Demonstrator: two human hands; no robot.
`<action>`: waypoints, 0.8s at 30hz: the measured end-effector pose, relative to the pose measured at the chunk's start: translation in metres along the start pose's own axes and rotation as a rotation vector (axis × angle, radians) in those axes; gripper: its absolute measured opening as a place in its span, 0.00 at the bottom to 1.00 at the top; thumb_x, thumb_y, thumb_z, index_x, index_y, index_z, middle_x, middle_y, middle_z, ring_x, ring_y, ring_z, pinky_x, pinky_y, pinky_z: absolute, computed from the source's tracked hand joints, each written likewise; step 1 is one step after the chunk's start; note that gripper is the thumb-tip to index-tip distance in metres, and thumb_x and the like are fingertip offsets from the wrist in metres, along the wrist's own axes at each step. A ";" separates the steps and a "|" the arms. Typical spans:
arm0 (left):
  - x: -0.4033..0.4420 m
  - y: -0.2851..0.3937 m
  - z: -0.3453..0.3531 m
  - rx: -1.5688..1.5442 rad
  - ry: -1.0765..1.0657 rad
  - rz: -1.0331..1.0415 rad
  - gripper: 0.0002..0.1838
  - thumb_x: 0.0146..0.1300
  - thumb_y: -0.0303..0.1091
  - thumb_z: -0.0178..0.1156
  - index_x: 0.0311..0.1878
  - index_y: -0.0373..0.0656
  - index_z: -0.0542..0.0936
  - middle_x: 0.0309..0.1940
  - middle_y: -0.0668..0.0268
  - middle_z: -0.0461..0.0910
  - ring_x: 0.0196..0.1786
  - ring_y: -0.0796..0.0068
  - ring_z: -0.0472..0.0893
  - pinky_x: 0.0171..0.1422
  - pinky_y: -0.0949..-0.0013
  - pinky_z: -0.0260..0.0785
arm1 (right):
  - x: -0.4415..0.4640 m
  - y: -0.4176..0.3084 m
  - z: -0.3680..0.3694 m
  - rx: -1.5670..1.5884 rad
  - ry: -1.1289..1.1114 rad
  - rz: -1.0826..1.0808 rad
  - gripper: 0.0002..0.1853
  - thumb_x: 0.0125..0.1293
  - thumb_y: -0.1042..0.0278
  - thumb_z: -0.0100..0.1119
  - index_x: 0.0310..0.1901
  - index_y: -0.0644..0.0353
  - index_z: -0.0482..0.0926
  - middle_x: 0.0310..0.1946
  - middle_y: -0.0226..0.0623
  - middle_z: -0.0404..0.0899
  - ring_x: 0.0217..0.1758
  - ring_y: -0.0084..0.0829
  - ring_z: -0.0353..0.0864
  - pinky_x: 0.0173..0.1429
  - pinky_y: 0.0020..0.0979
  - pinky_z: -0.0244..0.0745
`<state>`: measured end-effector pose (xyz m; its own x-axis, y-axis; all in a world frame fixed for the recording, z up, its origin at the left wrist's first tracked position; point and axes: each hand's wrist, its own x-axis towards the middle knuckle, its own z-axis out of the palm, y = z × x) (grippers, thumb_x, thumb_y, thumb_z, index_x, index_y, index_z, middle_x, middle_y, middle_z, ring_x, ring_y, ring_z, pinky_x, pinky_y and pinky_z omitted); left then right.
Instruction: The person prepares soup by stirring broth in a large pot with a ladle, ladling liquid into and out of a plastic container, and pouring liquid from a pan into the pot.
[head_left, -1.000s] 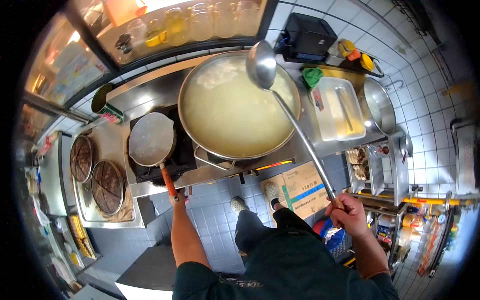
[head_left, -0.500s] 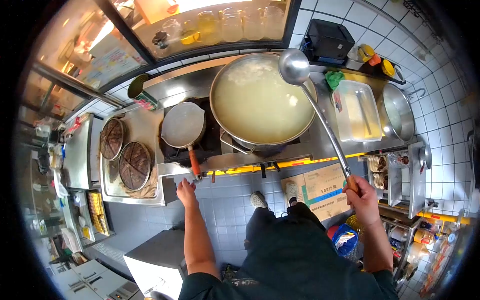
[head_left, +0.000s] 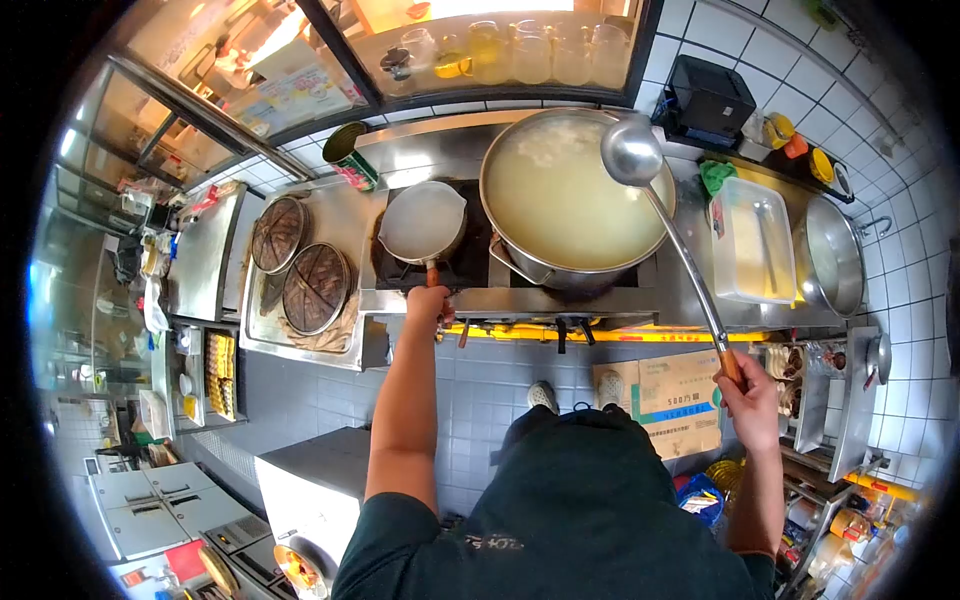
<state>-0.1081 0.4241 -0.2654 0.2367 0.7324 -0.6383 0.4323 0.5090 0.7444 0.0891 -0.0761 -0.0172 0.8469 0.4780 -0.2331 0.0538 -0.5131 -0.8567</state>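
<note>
My left hand (head_left: 428,302) is closed round the handle of a saucepan (head_left: 421,222), which sits on the left burner with whitish contents. On the right, my right hand (head_left: 748,395) grips the wooden end of a long metal ladle (head_left: 690,245). The ladle's bowl hangs over the right rim of a large pot (head_left: 575,195) of pale, cloudy liquid. To the left of the saucepan, an open can (head_left: 350,158) stands tilted in view at the back of the counter.
Two round dark strainers (head_left: 317,288) lie on a steel tray at left. A plastic container (head_left: 752,240) and metal bowl (head_left: 828,255) stand right of the pot. Cardboard (head_left: 675,400) lies on the floor. A white-topped unit (head_left: 310,510) stands lower left.
The view has shifted left, so the stove appears further right. My left hand let go of the saucepan handle, then closed on it again. The ladle remains in my right hand above the pot.
</note>
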 end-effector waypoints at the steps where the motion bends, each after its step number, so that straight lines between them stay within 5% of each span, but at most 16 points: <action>1: 0.004 0.001 0.002 0.030 0.000 0.022 0.09 0.58 0.25 0.62 0.24 0.33 0.75 0.18 0.58 0.74 0.17 0.59 0.78 0.16 0.58 0.68 | -0.001 0.000 -0.001 -0.005 -0.002 0.005 0.16 0.64 0.78 0.61 0.54 0.64 0.80 0.28 0.25 0.75 0.26 0.15 0.71 0.30 0.21 0.68; 8: -0.014 0.029 0.012 0.240 0.102 0.016 0.10 0.54 0.28 0.64 0.21 0.35 0.76 0.14 0.60 0.73 0.15 0.63 0.76 0.17 0.59 0.67 | -0.008 -0.003 -0.008 -0.009 -0.011 0.028 0.16 0.64 0.78 0.61 0.54 0.65 0.79 0.27 0.25 0.75 0.26 0.14 0.71 0.30 0.21 0.68; 17: 0.073 -0.042 -0.020 0.653 0.327 0.407 0.11 0.55 0.31 0.62 0.23 0.34 0.77 0.14 0.60 0.74 0.15 0.64 0.76 0.18 0.59 0.67 | -0.008 0.001 -0.018 -0.037 0.000 0.023 0.16 0.64 0.79 0.61 0.54 0.66 0.79 0.29 0.25 0.76 0.27 0.14 0.71 0.30 0.21 0.68; 20: 0.081 -0.052 -0.035 0.723 0.309 0.380 0.11 0.55 0.32 0.62 0.24 0.33 0.77 0.14 0.60 0.74 0.15 0.64 0.77 0.19 0.59 0.68 | -0.006 0.003 -0.021 -0.048 -0.006 0.025 0.16 0.63 0.79 0.61 0.54 0.66 0.79 0.29 0.26 0.77 0.28 0.14 0.70 0.32 0.21 0.68; 24: -0.012 0.002 -0.034 0.645 0.233 0.217 0.12 0.56 0.33 0.61 0.27 0.31 0.80 0.16 0.58 0.77 0.17 0.61 0.79 0.20 0.58 0.71 | -0.002 0.002 -0.023 -0.033 -0.014 0.041 0.16 0.63 0.80 0.61 0.54 0.66 0.79 0.30 0.27 0.77 0.30 0.15 0.71 0.34 0.21 0.69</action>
<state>-0.1392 0.4320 -0.2497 0.2150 0.9009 -0.3769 0.8413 0.0251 0.5400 0.0997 -0.0949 -0.0079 0.8415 0.4654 -0.2745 0.0363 -0.5555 -0.8307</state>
